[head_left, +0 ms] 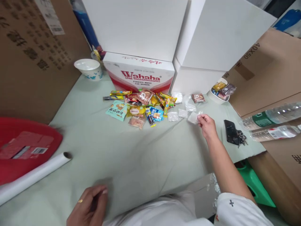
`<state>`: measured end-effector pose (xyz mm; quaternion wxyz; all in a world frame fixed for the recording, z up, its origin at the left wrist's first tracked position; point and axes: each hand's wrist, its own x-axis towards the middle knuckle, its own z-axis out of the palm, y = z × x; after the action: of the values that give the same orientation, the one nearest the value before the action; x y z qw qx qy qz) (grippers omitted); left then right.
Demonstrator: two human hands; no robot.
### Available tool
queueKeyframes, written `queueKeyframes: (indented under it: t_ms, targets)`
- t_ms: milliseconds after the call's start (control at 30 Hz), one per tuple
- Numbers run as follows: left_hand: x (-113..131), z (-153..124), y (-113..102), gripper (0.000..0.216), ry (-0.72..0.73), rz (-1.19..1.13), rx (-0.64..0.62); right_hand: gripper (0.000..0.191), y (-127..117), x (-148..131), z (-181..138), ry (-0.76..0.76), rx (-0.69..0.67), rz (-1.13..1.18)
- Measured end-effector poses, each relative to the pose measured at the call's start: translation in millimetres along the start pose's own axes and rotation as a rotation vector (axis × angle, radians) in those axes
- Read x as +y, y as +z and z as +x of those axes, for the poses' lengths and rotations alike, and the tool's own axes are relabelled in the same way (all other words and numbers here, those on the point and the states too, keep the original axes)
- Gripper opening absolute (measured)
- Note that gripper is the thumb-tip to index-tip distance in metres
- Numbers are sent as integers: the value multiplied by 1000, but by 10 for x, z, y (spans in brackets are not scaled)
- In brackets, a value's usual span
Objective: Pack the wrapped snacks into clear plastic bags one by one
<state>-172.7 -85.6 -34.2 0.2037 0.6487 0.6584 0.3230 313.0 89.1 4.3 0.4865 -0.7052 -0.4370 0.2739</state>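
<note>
My right hand reaches out over the table, its fingertips pinched on a small white plastic packet. Just left of it lie several more clear and white packets. A brown-wrapped snack sits behind the hand. To the left spreads a pile of wrapped snacks, with a teal pouch, a yellow packet, a blue packet and a brown round-printed packet. My left hand, a gold ring on one finger, rests near the table's front edge; its fingers are curled in and nothing shows in them.
Behind the snacks stand a Wahaha carton and white boxes. A paper bowl is back left, a white tub of snacks back right. Bottles, a black phone and keys lie right; a white roll lies left.
</note>
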Motion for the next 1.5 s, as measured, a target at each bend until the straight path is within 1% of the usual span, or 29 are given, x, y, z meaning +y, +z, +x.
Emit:
queueKeyframes:
  t_ms: [67, 100, 167, 200, 267, 333, 367, 400, 467, 500, 533, 567, 633, 700, 733, 833, 900, 967, 1033, 1100, 1167, 1233, 1300, 1400, 1500]
  targets:
    - [282, 63, 33, 17, 0, -138, -11, 29, 57, -137, -311, 28, -91, 262]
    - [454, 118, 67, 17, 22, -219, -58, 28, 111, -202, -478, 56, -147, 412]
    - [827, 263, 169, 21, 122, -327, -83, 26, 270, -315, -806, 131, -246, 659]
    - [1007, 348, 233, 22, 188, -359, -72, 25, 367, -361, -958, 166, -283, 720]
    - [1308, 529, 381, 26, 275, -356, -19, 25, 565, -440, -1220, 219, -350, 775]
    - [1478, 706, 534, 50, 330, -309, -26, 26, 721, -516, -1406, 268, -435, 772]
    - [1506, 786, 604, 56, 336, -280, -55, 28, 771, -555, -1465, 295, -479, 761]
    - [1497, 856, 666, 51, 339, -254, -96, 29, 800, -595, -1500, 325, -520, 748]
    - [1400, 956, 757, 26, 337, -269, -236, 32, 806, -675, -1504, 379, -570, 712]
    - [1329, 983, 784, 19, 331, -309, -299, 33, 790, -711, -1479, 397, -577, 690]
    - [1256, 996, 800, 19, 318, -360, -341, 33, 768, -744, -1443, 409, -578, 666]
    - [1191, 995, 806, 23, 301, -414, -358, 34, 745, -772, -1402, 416, -578, 640]
    - [1102, 965, 795, 26, 261, -495, -334, 35, 711, -812, -1328, 421, -588, 598]
    - [1082, 915, 772, 28, 214, -523, -266, 35, 712, -833, -1299, 402, -582, 584]
    - [1093, 887, 763, 28, 183, -516, -216, 37, 729, -836, -1311, 375, -562, 579]
    - [1167, 801, 763, 23, 96, -440, -10, 45, 851, -817, -1458, 243, -507, 507]
    - [1215, 738, 784, 18, 99, -388, 73, 43, 978, -785, -1611, 156, -521, 392]
    - [1236, 677, 809, 15, 125, -371, 90, 35, 1103, -748, -1742, 107, -519, 325]
    - [1220, 638, 820, 13, 111, -412, 80, 33, 1180, -718, -1805, 120, -458, 363]
    - [1170, 638, 809, 16, 19, -530, 78, 34, 1178, -702, -1788, 189, -400, 447]
    - [1104, 680, 777, 23, -130, -689, 91, 37, 1105, -696, -1718, 283, -396, 513]
    - [1049, 742, 733, 32, -262, -818, 90, 40, 1002, -693, -1630, 374, -459, 559]
    - [1027, 789, 691, 38, -321, -876, 63, 43, 921, -688, -1561, 437, -529, 580]
    - [1059, 782, 659, 38, -309, -838, 46, 47, 904, -682, -1549, 459, -547, 560]
    - [1097, 720, 675, 32, -210, -697, 52, 57, 983, -673, -1642, 473, -584, 491]
